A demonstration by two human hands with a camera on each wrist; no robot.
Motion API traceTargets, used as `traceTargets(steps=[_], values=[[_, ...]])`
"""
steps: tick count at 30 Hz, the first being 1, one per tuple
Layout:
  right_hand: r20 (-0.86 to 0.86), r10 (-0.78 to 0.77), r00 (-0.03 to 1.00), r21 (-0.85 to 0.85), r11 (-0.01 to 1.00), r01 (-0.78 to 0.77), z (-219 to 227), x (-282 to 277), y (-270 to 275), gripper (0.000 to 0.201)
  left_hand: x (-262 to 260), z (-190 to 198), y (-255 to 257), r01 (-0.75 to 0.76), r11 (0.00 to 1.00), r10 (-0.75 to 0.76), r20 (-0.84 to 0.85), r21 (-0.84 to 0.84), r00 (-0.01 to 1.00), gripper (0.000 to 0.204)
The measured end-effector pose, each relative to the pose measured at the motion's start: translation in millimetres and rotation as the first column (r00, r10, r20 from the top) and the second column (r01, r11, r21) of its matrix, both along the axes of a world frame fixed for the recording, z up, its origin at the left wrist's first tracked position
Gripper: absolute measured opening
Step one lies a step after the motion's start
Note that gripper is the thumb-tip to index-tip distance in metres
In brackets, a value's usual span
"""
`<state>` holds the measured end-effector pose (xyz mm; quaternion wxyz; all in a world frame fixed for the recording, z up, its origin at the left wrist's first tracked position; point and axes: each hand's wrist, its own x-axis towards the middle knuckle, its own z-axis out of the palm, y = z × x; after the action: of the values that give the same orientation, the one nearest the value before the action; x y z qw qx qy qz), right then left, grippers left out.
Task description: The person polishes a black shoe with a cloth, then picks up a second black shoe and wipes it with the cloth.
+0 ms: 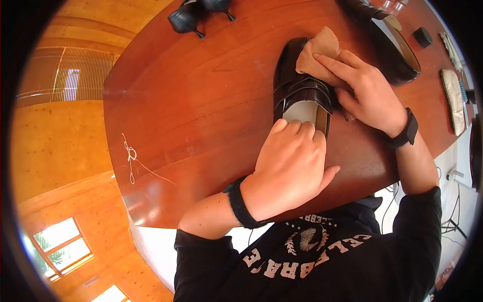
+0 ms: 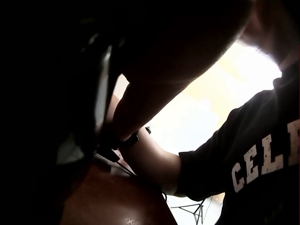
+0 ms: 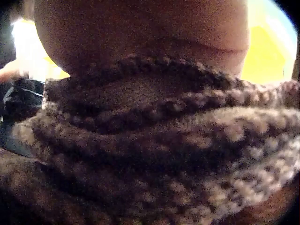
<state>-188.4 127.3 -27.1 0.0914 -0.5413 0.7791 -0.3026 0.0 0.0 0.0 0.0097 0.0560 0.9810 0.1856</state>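
Note:
A dark glossy loafer (image 1: 288,68) lies on the wooden table, its toe pointing away from me. My left hand (image 1: 292,163) holds it at the heel end. The fingers bend down into the shoe's opening, where their tips are hidden, and the thumb sticks out to the right. With my right hand (image 1: 370,93) I grip a tan knitted cloth (image 1: 322,53) against the right side of the toe, index finger stretched along it. In the right wrist view the bunched cloth (image 3: 164,145) fills most of the picture. The left wrist view is mostly dark.
A second dark loafer (image 1: 392,55) lies at the far right. Beside it are a small round black container (image 1: 422,36) and a beige pad-like item (image 1: 453,100). Black heeled shoes (image 1: 188,20) lie at the far edge. Thin string (image 1: 132,153) lies on the table (image 1: 201,90) at left.

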Motion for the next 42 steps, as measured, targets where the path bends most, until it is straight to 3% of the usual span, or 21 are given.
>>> traceTargets(steps=[8,11,16,26,36,42], values=[[-0.163,-0.073,0.984,-0.048,0.997,0.066,-15.7,-6.7,-0.9,0.058,-0.6,0.0,-1.1,-0.005,1.000,0.006,0.006,-0.015,1.000,0.043],[-0.162,-0.068,0.984,-0.026,0.998,0.065,-14.2,-5.8,-0.8,0.058,0.2,-0.8,-0.7,-0.007,1.000,0.007,-0.005,-0.017,1.000,0.043],[-0.004,0.020,1.000,-0.052,0.998,-0.020,-1.6,-0.1,-2.3,0.058,-0.1,-0.3,-1.2,-0.002,1.000,0.002,-0.008,0.000,1.000,0.042],[-0.140,-0.074,0.987,-0.069,0.996,0.065,-15.4,-5.3,-1.7,0.058,0.3,-1.0,-0.9,-0.008,1.000,0.008,-0.017,-0.014,1.000,0.042],[-0.023,-0.008,1.000,-0.089,0.996,0.006,-6.0,-0.4,-3.2,0.056,0.3,-1.3,-1.3,-0.004,1.000,0.004,-0.016,-0.001,1.000,0.042],[-0.180,-0.089,0.980,-0.060,0.995,0.079,-20.5,-9.9,-0.6,0.057,-0.4,0.0,-0.9,0.000,1.000,0.000,-0.004,-0.005,1.000,0.042]])
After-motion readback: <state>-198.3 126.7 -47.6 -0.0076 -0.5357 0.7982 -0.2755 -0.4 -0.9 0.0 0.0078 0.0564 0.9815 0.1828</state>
